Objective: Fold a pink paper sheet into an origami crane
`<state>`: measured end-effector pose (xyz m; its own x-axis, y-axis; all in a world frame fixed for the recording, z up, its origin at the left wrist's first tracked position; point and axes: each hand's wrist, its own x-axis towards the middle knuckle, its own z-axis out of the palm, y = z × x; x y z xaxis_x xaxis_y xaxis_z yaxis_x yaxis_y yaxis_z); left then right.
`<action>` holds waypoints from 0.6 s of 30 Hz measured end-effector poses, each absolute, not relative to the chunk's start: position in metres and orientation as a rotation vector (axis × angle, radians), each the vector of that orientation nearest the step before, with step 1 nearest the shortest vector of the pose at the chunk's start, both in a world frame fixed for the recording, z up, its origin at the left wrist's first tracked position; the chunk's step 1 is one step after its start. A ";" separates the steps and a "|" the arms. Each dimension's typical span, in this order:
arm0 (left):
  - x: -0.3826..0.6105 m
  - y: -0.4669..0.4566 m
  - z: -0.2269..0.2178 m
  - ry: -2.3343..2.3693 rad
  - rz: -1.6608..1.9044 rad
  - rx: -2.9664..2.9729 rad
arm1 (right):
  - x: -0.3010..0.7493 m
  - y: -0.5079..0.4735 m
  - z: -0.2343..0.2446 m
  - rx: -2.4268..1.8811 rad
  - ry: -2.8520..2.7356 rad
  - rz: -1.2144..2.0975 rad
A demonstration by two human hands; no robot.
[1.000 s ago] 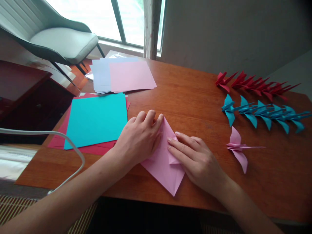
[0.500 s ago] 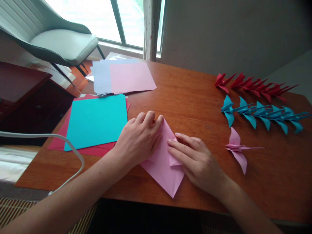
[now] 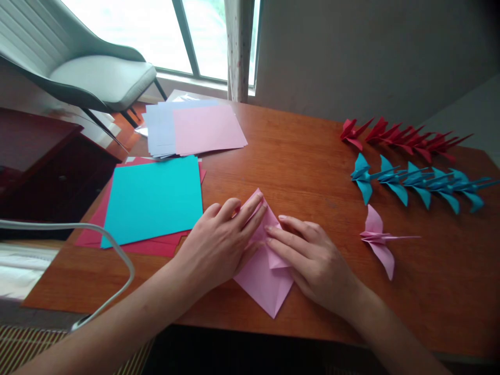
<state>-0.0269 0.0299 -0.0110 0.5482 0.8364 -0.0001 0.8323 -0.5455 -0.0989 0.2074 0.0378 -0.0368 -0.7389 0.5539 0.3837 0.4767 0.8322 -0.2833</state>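
A pink sheet of origami paper (image 3: 267,286), partly folded into a pointed diamond, lies near the table's front edge. Across its upper left side rests my left hand (image 3: 224,237), open, with fingertips stretched along the fold near the top corner. My right hand (image 3: 312,250) is open too, its fingers lying flat on a folded flap at the paper's right edge. Its thumb is hidden from view. To the right sits a finished pink paper crane (image 3: 377,237) with spread wings. My hands cover part of the paper's folds.
Blue paper cranes (image 3: 414,179) and red paper cranes (image 3: 406,138) stand in rows at right. Turquoise sheets (image 3: 152,200) lie over red sheets (image 3: 91,229) at left. Behind are pink sheets (image 3: 209,127) and pale blue sheets (image 3: 159,130). A white cable (image 3: 127,265) crosses the left edge.
My left fingers have straightened and slid down slightly from the top corner, uncovering the tip. My right hand keeps nearly the same place on the flap. The view has shifted a little.
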 end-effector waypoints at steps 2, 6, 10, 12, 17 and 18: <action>-0.027 0.031 -0.011 -1.451 0.076 -2.677 | 0.207 0.038 -0.037 -0.763 -2.549 0.224; -0.026 0.030 -0.011 -1.454 0.060 -2.671 | 0.207 0.037 -0.036 -0.768 -2.550 0.224; -0.026 0.030 -0.012 -1.441 0.067 -2.666 | 0.207 0.037 -0.036 -0.763 -2.545 0.219; -0.026 0.030 -0.012 -1.436 0.069 -2.664 | 0.207 0.038 -0.035 -0.763 -2.540 0.217; -0.025 0.030 -0.012 -1.434 0.058 -2.654 | 0.207 0.038 -0.035 -0.758 -2.545 0.224; -0.025 0.030 -0.012 -1.433 0.057 -2.650 | 0.208 0.038 -0.035 -0.759 -2.547 0.222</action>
